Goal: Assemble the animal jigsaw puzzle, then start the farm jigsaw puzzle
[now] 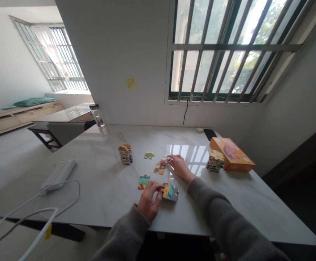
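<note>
My left hand (149, 201) pinches the left edge of a few puzzle pieces (170, 191) in yellow, blue and grey, low at the front of the table; whether they are joined or stacked I cannot tell. Farther back, the fingertips of my right hand (179, 166) close on a small pink and light-blue puzzle piece (164, 159). Just below that piece lies an orange and green puzzle piece (159, 169). A teal puzzle piece (143, 182) rests beyond my left hand, partly next to its knuckles. A green puzzle piece (148, 155) lies flat farther back.
Stacks of puzzle pieces stand on the left (125, 155) and on the right (215, 161). Behind the right stack is an orange box (231, 154), near a black phone (210, 134). A bottle (97, 115) stands back left; a white power strip (58, 174) with cables lies left.
</note>
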`<state>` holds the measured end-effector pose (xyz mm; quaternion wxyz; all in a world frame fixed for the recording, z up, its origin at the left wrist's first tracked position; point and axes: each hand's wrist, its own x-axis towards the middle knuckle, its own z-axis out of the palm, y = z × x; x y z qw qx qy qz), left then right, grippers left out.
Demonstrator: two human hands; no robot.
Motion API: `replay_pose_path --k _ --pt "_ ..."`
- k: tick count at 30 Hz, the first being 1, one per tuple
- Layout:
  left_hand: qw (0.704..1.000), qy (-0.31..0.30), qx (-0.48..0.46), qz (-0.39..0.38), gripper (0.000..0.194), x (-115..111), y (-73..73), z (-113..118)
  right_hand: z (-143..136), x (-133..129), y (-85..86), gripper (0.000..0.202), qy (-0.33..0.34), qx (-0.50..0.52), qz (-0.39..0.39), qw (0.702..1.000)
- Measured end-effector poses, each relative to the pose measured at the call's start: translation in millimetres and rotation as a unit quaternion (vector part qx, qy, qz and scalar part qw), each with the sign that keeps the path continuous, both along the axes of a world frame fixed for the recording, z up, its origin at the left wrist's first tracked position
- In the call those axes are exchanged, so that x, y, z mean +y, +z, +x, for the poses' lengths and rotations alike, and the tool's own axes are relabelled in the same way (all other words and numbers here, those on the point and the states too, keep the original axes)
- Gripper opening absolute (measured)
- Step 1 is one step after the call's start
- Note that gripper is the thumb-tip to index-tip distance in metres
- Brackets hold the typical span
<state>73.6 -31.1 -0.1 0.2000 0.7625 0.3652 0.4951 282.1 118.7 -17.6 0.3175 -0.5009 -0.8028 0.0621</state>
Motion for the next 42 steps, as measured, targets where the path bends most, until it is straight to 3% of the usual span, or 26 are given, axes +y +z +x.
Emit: replay_pose_path --k 6,10,14,19,22,27,31,36,42 --pt "1.000 -0.020 0.006 -0.011 0.018 -0.8 -1.6 0.4 -4.4 26.6 -11.7 0.021 -0.012 -0.049 0.000 0.999" --pt "1.000 -0.015 0.008 -0.010 0.018 -1.3 -0.7 -0.2 -2.4 28.7 -13.5 0.030 -0.021 -0.052 0.005 0.998" --pt "0.998 -0.013 0.054 0.007 0.024 -2.5 1.2 -2.3 2.9 20.1 -10.9 0.043 -0.040 0.010 0.034 0.999" --pt "0.990 -0.045 0.135 -0.003 0.049 -1.0 2.5 -1.6 10.4 0.4 -7.0 0.045 -0.023 0.081 0.043 0.996" --pt "0.984 -0.059 0.167 -0.010 0.047 3.2 0.0 -0.1 11.4 -11.1 -5.6 0.046 -0.012 0.122 0.036 0.992" --pt "0.986 -0.054 0.160 -0.012 0.043 10.4 -8.2 1.2 9.3 -22.5 -2.0 0.050 -0.016 0.202 0.016 0.979" --pt "0.990 -0.054 0.127 -0.021 0.052 14.7 -2.8 -0.7 6.6 -28.8 6.7 0.048 -0.025 0.231 0.024 0.972" --pt "0.995 -0.066 0.074 0.013 0.053 38.0 19.2 -6.4 -0.7 -43.9 26.6 0.026 0.000 0.259 -0.005 0.966" --pt "0.986 -0.090 0.125 0.057 0.043 90.0 29.2 -7.7 -12.8 -52.7 35.9 0.034 0.081 0.304 -0.108 0.943"
